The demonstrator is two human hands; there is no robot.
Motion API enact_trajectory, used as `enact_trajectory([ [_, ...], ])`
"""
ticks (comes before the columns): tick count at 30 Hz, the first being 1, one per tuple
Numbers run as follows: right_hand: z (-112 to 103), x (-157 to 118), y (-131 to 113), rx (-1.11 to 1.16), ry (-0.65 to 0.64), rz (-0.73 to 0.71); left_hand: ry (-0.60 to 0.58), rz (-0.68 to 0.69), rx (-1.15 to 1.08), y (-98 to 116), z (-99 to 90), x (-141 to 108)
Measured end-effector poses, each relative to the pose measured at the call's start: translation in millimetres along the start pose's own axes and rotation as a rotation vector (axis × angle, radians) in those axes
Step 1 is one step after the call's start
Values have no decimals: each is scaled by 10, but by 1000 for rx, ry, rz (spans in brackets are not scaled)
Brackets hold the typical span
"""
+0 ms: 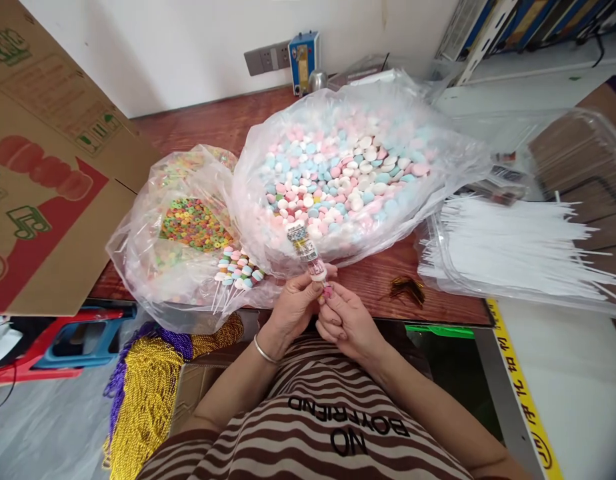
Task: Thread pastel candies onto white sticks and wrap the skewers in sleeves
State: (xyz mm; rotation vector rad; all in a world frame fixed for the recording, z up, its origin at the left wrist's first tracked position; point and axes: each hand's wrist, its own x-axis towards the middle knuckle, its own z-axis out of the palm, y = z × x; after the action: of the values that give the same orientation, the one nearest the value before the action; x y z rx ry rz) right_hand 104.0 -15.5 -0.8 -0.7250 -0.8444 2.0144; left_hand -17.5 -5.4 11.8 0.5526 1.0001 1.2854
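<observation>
Both hands meet at the table's front edge around a small clear candy packet (303, 244) with a printed label and pink and white pieces inside. My left hand (299, 300) is closed on the packet's lower end, thumb pressed against it. Just beside it, my right hand (349, 316) pinches the gathered pink bottom of the same packet; whether a tie or stick sits between those fingers is hidden. To the right lies a small bundle of golden twist ties (408, 289). Several candy sticks (238, 269) with stacked pastel pieces rest on the left bag.
Behind the hands spreads a large clear bag of pastel candies (358, 167). A smaller bag of coloured ring candies (195, 223) is at left. White sticks (518, 247) fill a plastic tray at right. A cardboard box (53, 167) stands far left, above hanging bead strands (143, 393).
</observation>
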Motion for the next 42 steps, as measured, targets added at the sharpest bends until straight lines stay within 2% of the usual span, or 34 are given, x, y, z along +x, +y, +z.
enact_trajectory([
  [2, -26, -13, -52, -8, -4, 56, -6, -35, 2, 14, -22, 27],
  [6, -90, -31, -111, -365, 258, -187, 129, 60, 62, -64, 7, 43],
  [8, -88, -17, -96, -319, 307, -231, 157, 127, 117, -121, 34, 36],
  [10, -69, 2, -76, -97, 251, -164, 113, 137, 157, -154, 44, 24],
  [12, -44, 8, -76, 135, 136, -49, 20, 109, 176, -156, 28, 10],
  [14, -21, -8, -95, 279, 18, 64, -79, 68, 182, -144, -8, 1],
  [16, -3, -35, -114, 364, -45, 126, -129, 44, 175, -136, -47, -3],
  [22, -26, -64, -61, 377, 55, 101, -101, 29, 198, -121, -55, -15],
  [28, -114, -59, -6, 281, 49, 110, -70, 21, 158, -125, 72, -54],
  [30, -199, -101, -17, 75, 67, 46, -62, -8, 127, -136, 78, -57],
  [32, -345, -182, -36, -341, 172, -86, -31, 7, 117, -135, 53, -38],
  [34, -534, -284, -49, -865, 410, -202, 17, 74, 132, -124, 8, -2],
  [35, -631, -329, -50, -1100, 555, -202, 38, 106, 146, -120, -15, 17],
  [37, -801, -380, -42, -1457, 785, -104, 60, 134, 174, -123, -52, 46],
  [38, -863, -381, -35, -1576, 853, -35, 63, 136, 186, -133, -63, 54],
  [40, -935, -337, -21, -1720, 909, 69, 62, 130, 201, -161, -68, 54],
  [42, -950, -264, -15, -1766, 913, 133, 54, 124, 213, -186, -62, 42],
])
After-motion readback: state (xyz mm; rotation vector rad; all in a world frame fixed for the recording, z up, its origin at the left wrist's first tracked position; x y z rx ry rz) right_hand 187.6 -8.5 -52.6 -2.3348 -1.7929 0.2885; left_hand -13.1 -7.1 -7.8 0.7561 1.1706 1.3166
